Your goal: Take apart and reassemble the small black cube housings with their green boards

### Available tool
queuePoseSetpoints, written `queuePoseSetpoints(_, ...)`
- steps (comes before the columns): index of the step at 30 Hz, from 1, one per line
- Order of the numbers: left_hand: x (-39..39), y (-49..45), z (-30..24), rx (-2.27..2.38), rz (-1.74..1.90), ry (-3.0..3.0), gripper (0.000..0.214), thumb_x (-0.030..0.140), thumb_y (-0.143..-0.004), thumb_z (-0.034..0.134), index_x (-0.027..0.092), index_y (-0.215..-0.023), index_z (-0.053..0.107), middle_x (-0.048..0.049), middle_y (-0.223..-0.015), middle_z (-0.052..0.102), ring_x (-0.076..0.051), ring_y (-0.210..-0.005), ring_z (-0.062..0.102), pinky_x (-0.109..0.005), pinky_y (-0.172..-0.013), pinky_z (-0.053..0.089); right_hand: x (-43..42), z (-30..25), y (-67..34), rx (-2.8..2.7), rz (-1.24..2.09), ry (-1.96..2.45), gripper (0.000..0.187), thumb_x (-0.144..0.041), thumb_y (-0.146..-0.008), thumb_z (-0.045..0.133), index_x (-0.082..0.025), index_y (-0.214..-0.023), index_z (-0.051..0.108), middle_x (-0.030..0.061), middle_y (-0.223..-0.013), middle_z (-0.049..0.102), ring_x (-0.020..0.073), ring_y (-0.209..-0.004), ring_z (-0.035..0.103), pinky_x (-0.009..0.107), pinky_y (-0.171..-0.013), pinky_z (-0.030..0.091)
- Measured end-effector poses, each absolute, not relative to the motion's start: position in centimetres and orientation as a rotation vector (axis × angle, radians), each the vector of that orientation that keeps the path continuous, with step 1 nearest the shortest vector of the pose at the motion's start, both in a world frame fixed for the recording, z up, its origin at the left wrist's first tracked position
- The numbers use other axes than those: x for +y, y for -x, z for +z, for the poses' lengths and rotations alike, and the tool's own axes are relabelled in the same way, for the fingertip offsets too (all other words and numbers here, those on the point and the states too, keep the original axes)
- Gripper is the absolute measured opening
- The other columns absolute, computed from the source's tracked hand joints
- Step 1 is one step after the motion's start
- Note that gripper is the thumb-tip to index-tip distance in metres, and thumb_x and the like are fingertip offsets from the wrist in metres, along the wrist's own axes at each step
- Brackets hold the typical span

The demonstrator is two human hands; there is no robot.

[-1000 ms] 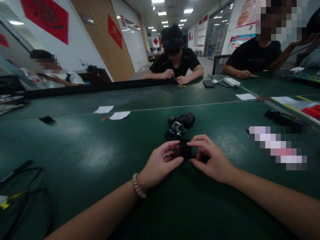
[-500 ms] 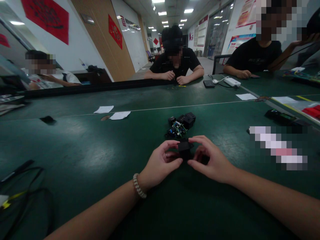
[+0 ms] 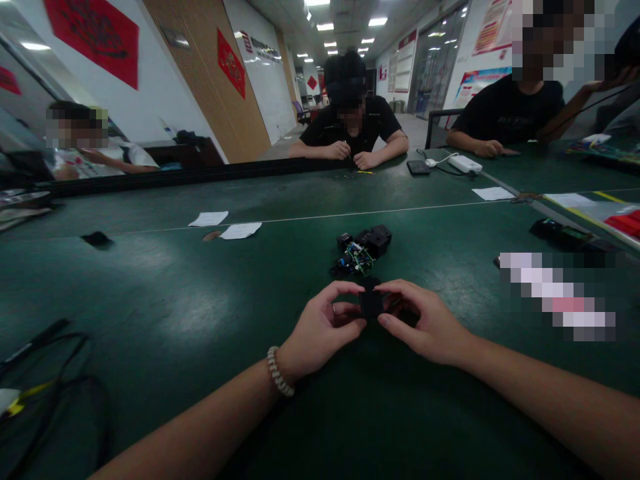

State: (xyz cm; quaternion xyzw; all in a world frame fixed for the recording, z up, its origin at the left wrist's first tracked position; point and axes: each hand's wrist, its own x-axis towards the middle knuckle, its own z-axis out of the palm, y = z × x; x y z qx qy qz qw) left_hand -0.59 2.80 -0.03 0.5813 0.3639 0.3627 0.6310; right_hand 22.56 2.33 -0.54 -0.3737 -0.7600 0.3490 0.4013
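Observation:
A small black box-shaped part is held between both hands above the green table, its dark face toward me. My left hand grips its left side with thumb and fingers; a ring and a beaded bracelet show on that arm. From the right, the fingers and thumb of my right hand close on the same part, some fingers hidden behind it. Just beyond lies a cluster of green circuit boards with blue pieces, beside several black box-shaped parts.
Black cables lie at the left. White paper slips rest near the table seam. To the right are a blurred-out pale object and a dark device. Across the table a person in black leans over small pieces; other people sit left and right.
The black part has turned so its face looks more squarely toward me. My right fingers have shifted slightly left along its top edge. The circuit boards have stayed put.

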Motion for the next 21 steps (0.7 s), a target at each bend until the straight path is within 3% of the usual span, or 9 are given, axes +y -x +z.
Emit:
queuePoseSetpoints(11,2.6,0.5,0.9,0.842,0.814,-1.325,0.054,0.016,-0.08,0.082,0.018,-0.128,0.057,-0.0123,-0.121,0.072,-0.025,-0.107,0.072,-0.039,-0.091,0.058,2.3,-0.7,-22.6,-1.886,0.93,0.901,0.045,-0.02,-0.088,0.075,-0.026,-0.131,0.059,0.0096,-0.125,0.065,0.025,-0.109,0.069,0.044,-0.091,0.064)
queuePoseSetpoints(21,2.7,0.5,0.9,0.842,0.808,-1.295,0.055,0.014,-0.08,0.081,0.017,-0.13,0.057,-0.0131,-0.123,0.073,-0.026,-0.109,0.073,-0.042,-0.094,0.058,2.3,-1.0,-22.6,-1.851,0.914,0.894,0.049,-0.019,-0.085,0.077,-0.026,-0.13,0.057,0.0097,-0.126,0.064,0.0248,-0.109,0.068,0.045,-0.09,0.063)
